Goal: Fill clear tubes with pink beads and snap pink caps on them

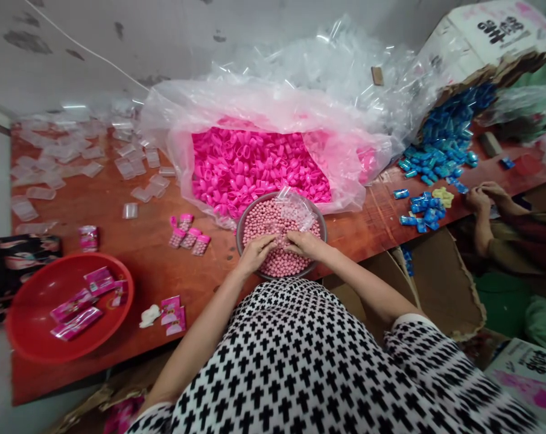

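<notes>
Over the round metal bowl of pink beads, keep your left hand and right hand pinched on the small clear plastic bag — hold its mouth open, low above the beads.

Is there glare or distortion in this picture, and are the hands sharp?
Head view: white glare on the clear plastic bag; the wooden table edges bow from wide-angle distortion; left hand and right hand in the bowl of pink beads look slightly soft; light is even, shadows faint.
</notes>
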Available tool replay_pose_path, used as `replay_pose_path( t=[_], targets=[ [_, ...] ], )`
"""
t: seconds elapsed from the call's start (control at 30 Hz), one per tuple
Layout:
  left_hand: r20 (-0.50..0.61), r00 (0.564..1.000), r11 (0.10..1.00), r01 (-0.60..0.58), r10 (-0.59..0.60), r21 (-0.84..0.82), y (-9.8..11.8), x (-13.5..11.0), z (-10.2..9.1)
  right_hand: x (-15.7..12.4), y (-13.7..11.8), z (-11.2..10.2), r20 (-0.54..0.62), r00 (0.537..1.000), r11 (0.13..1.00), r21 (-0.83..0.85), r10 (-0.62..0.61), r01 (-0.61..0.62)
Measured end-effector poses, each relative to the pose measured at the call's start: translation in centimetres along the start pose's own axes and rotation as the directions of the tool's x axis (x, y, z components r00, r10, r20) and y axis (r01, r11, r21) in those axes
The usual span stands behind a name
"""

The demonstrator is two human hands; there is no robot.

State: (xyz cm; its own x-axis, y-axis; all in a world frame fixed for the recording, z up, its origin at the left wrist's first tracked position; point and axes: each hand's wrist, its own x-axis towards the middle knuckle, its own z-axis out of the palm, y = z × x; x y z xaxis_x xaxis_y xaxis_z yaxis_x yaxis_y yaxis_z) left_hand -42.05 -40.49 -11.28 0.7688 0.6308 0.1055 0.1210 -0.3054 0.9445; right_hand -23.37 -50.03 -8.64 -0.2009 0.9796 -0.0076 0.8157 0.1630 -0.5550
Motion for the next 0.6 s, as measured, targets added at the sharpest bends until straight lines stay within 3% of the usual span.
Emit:
replay_pose_path(
  t=[0.07, 0.13, 0.2, 0.27, 0.33, 0.43, 0.6],
  targets=[
    [-0.030, 1.000, 1.000, 0.002, -0.001, 0.021, 0.0, 0.0, -0.3, 0.2, 1.1, -1.3, -0.054, 0.997, 0.998, -0.007, 0.062, -0.062],
    [-0.058, 0.998, 0.999, 0.033, -0.033, 0.000, 0.2, 0.0, -0.5, 0.8, 3.1, -3.1, -0.197, 0.964, 0.982, -0.016, 0.181, -0.188],
    [-0.078, 0.994, 0.995, 0.077, -0.082, -0.067, 0.5, 0.0, -0.5, 1.8, 5.7, -5.4, -0.355, 0.873, 0.927, -0.044, 0.335, -0.373],
    [-0.091, 0.986, 0.980, 0.121, -0.137, -0.160, 0.8, 0.0, -0.4, 3.1, 8.4, -7.7, -0.412, 0.798, 0.841, -0.124, 0.439, -0.527],
    [-0.092, 0.978, 0.957, 0.158, -0.185, -0.244, 1.1, 0.2, -0.2, 4.6, 10.7, -9.6, -0.362, 0.795, 0.757, -0.280, 0.487, -0.591],
    [-0.082, 0.975, 0.936, 0.171, -0.205, -0.308, 1.7, 0.9, -0.1, 6.4, 12.6, -11.1, -0.185, 0.849, 0.670, -0.541, 0.495, -0.509],
    [-0.093, 0.974, 0.921, 0.160, -0.205, -0.355, 2.4, 1.8, -0.3, 7.2, 13.4, -11.1, -0.034, 0.877, 0.664, -0.640, 0.479, -0.387]
  ],
)
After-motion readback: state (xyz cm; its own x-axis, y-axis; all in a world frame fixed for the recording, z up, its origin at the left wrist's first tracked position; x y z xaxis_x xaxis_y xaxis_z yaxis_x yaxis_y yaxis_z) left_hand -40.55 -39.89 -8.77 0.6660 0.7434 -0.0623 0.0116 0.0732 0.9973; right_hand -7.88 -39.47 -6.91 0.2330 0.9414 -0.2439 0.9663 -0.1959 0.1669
